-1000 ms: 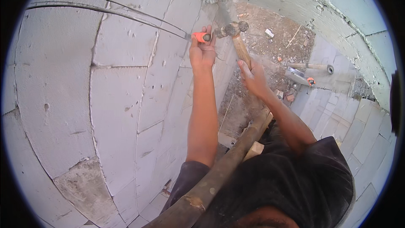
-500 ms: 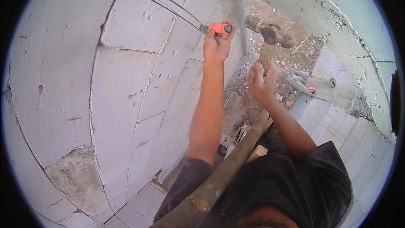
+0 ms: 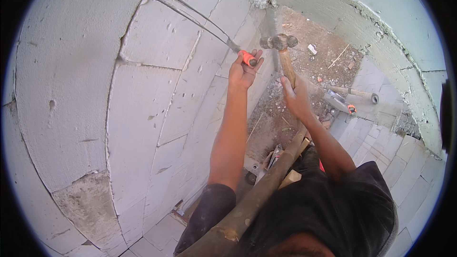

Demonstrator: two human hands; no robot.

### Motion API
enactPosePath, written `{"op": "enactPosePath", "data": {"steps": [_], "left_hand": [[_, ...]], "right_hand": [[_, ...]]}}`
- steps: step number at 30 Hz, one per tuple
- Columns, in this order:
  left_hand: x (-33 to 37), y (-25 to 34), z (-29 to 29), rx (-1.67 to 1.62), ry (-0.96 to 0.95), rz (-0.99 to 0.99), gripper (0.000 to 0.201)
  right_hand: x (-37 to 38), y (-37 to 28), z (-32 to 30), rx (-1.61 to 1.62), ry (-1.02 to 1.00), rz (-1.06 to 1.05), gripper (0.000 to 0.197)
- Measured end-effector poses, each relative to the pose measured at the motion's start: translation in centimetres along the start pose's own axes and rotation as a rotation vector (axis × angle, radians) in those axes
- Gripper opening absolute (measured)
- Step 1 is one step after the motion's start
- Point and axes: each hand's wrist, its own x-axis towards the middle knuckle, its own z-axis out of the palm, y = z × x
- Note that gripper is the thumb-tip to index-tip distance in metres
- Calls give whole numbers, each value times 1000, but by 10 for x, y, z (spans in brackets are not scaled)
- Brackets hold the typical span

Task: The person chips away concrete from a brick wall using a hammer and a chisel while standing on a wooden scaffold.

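My left hand point(image 3: 243, 75) is closed around the orange grip of a chisel point(image 3: 248, 59), its fingertips partly spread past the grip. The chisel's dark butt faces the hammer, and its flat metal part points up and left at the pale block wall point(image 3: 143, 95), where two dark cables point(image 3: 190, 14) meet it. Whether the tip touches the wall I cannot tell. In my right hand point(image 3: 298, 97) is a ball-peen hammer point(image 3: 279, 42), gripped by its wooden handle. The hammer's head stands upright, a short way right of the chisel's butt and apart from it.
A thick wooden pole point(image 3: 233, 223) slants across my body. To the right lie a wooden-handled tool point(image 3: 354, 93) and a metal tool with an orange end point(image 3: 339, 101). Rubble point(image 3: 316, 28) covers the ground by the wall corner. A second wall point(image 3: 362, 19) closes the far right side.
The chisel and my left hand have moved lower, and the chisel now tilts down to the right. The hammer head, blurred before, has shifted left and now shows sharply.
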Motion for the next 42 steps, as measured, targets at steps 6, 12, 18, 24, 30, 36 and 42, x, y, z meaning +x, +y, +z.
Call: {"op": "enactPosePath", "data": {"steps": [6,12,18,24,30,36,42], "left_hand": [[-53,-13,6,224,-382,-50,30],[-51,-3,33,194,-435,44,29],[-50,-8,35,160,-427,75,29],[-53,-8,58,77,-445,130,28],[-50,5,56,-1,-380,137,24],[-45,0,56,-27,-474,115,22],[-48,7,54,-69,-365,152,24]], "right_hand": [[-31,-7,-40,221,108,43,28],[-43,-15,-66,229,111,72,30],[-54,-32,-68,349,112,-36,34],[-46,-12,-29,397,214,-471,31],[-42,-44,-40,131,21,-131,27],[-26,-20,-28,42,61,-352,38],[-35,-25,-34,130,23,-284,45]]}}
